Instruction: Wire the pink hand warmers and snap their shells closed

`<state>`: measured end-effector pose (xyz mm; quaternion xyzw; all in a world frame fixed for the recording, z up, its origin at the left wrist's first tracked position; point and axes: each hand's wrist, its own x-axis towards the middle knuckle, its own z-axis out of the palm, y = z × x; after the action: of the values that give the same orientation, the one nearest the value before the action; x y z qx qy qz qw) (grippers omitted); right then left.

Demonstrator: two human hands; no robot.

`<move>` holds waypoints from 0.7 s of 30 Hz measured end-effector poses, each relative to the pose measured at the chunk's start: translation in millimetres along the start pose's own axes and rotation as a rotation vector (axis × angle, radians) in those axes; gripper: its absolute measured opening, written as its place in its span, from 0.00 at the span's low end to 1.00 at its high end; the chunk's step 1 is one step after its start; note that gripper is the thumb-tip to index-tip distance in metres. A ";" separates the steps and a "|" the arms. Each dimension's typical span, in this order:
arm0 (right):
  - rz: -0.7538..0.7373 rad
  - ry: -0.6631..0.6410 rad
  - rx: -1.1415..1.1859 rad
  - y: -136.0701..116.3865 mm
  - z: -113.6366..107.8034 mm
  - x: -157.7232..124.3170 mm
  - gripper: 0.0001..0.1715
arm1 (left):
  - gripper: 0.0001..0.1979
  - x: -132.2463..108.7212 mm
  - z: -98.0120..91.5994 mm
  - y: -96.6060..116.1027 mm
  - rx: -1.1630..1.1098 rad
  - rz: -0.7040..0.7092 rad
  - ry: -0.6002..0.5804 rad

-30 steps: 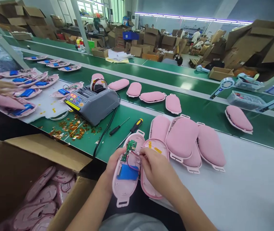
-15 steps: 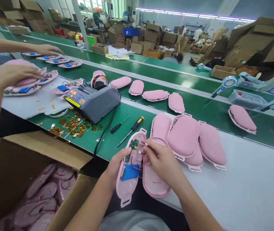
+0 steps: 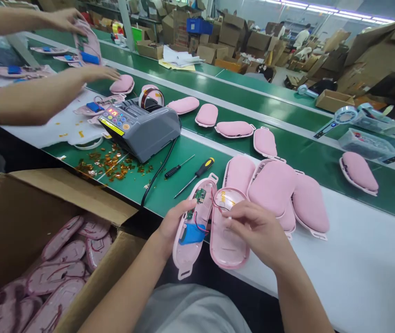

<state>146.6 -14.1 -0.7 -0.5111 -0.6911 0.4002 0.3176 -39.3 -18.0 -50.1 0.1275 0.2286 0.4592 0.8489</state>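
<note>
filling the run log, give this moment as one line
left hand: holds pink shell, blue pack inside | right hand: pinches thin wires over second shell | screwdrivers: on green bench

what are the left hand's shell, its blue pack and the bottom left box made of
Shell: probably hard plastic, slight sheen, by its moulded rim and loop. Blue pack: perhaps plastic film, judging by its smooth sheen. Box: matt brown cardboard, with folded flaps.

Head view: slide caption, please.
Left hand holds a pink shell with a blue block; right hand pinches thin wires.
</note>
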 end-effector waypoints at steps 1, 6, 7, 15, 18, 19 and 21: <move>-0.064 -0.027 -0.065 -1.0 2.1 0.2 0.02 | 0.22 0.0 2.1 -0.1 -0.011 0.010 -0.022; -0.226 -0.080 -0.270 -9.8 17.3 12.0 0.11 | 0.26 3.5 8.6 -1.3 -0.043 0.081 -0.086; -0.227 -0.077 -0.281 -11.3 19.6 14.9 0.12 | 0.26 4.7 7.5 -2.0 -0.050 0.086 -0.090; 0.053 -0.274 -0.012 -8.7 22.6 30.3 0.05 | 0.25 9.9 -3.1 -6.5 -0.069 0.086 -0.105; 0.090 -0.362 0.078 -6.1 18.6 35.4 0.07 | 0.22 11.6 -5.9 -7.5 -0.065 0.076 -0.102; 0.103 -0.390 0.110 -5.8 16.8 36.8 0.07 | 0.20 12.4 -7.2 -7.8 -0.064 0.077 -0.098; 0.129 -0.423 0.157 -6.1 13.3 38.5 0.09 | 0.18 13.7 -9.0 -8.2 -0.061 0.084 -0.092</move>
<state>121.9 18.9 -0.5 -0.4326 -0.6749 0.5705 0.1785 -31.4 -10.9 -65.1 0.1319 0.1696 0.4950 0.8419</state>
